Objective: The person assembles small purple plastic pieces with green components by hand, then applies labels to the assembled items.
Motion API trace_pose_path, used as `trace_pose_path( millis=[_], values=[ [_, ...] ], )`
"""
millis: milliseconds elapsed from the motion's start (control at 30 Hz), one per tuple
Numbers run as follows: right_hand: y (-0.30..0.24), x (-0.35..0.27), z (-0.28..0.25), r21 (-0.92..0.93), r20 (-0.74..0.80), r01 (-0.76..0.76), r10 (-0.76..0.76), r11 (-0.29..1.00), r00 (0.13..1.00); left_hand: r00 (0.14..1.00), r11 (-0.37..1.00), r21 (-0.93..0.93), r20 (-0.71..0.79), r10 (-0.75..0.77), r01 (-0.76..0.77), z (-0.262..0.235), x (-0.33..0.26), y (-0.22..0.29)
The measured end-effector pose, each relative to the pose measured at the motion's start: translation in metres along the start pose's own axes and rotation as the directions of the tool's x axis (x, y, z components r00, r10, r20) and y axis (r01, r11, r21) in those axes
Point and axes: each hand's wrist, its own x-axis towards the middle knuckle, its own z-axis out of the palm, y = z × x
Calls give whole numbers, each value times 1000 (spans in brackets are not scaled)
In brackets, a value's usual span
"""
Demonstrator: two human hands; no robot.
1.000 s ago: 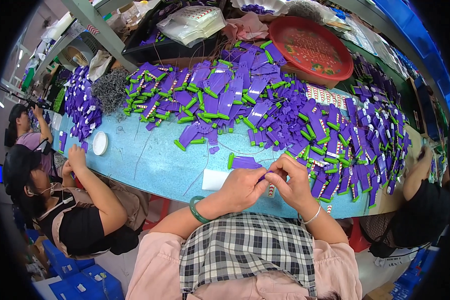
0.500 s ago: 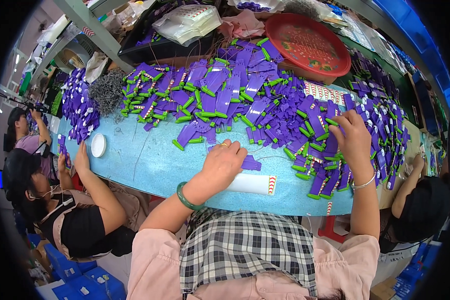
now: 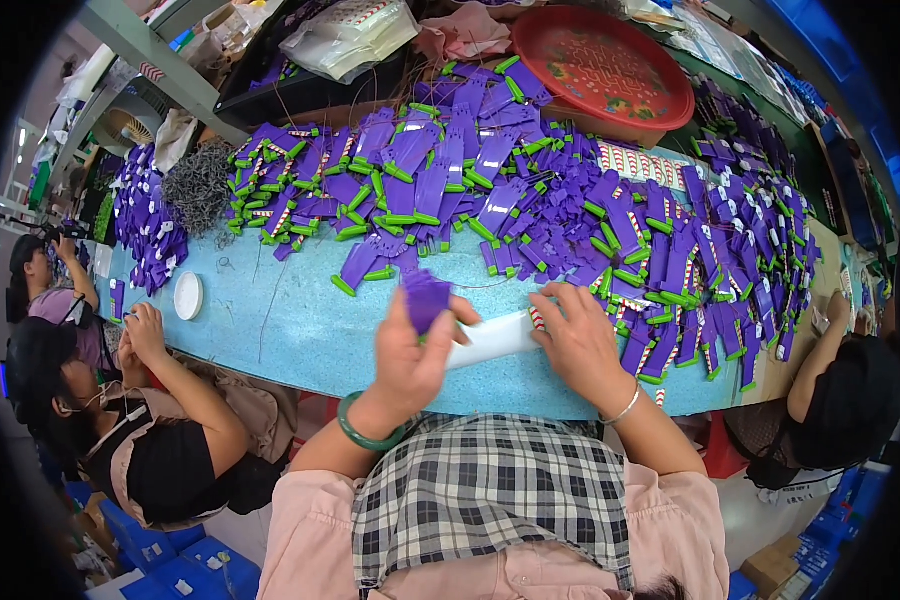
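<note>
My left hand (image 3: 415, 352) holds a small stack of purple plastic pieces (image 3: 427, 297) just above the near edge of the light blue table (image 3: 290, 320). A green bangle sits on that wrist. My right hand (image 3: 580, 338) rests on the table and grips one end of a white card (image 3: 490, 338) with a red-striped edge, which lies between both hands. Just beyond lies a wide heap of purple pieces with green ends (image 3: 530, 200).
A red round tray (image 3: 600, 65) stands at the back. A white lid (image 3: 188, 295) lies at the table's left. Another pile of purple pieces (image 3: 145, 220) and grey wire tangle (image 3: 198, 185) sit far left. People sit at my left (image 3: 140, 430) and right (image 3: 850, 400).
My right hand has come back from the heap at the right to the white card. My left hand has lifted a purple stack off the table.
</note>
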Motion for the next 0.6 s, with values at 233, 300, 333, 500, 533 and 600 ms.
trace_pose_path(
  millis=[233,300,333,500,533,600],
  values=[
    [1,-4,14,23,159,47,-50,999,986,859,858,-170,278,-430,485,35,-15,-53],
    [0,-6,18,67,147,25,-35,997,989,834,833,-168,291,-469,527,34,-19,-63],
    [2,-6,20,86,131,43,-54,995,990,832,832,-167,293,-471,530,34,-18,-63],
    [12,-1,8,372,102,37,-80,928,992,798,789,-180,294,-526,587,32,-12,-58],
    [12,0,0,471,180,-93,7,877,984,799,790,-180,292,-526,586,31,-12,-56],
    [8,4,-12,552,264,-220,81,804,961,793,806,-138,333,-510,576,27,-11,-52]
  ],
)
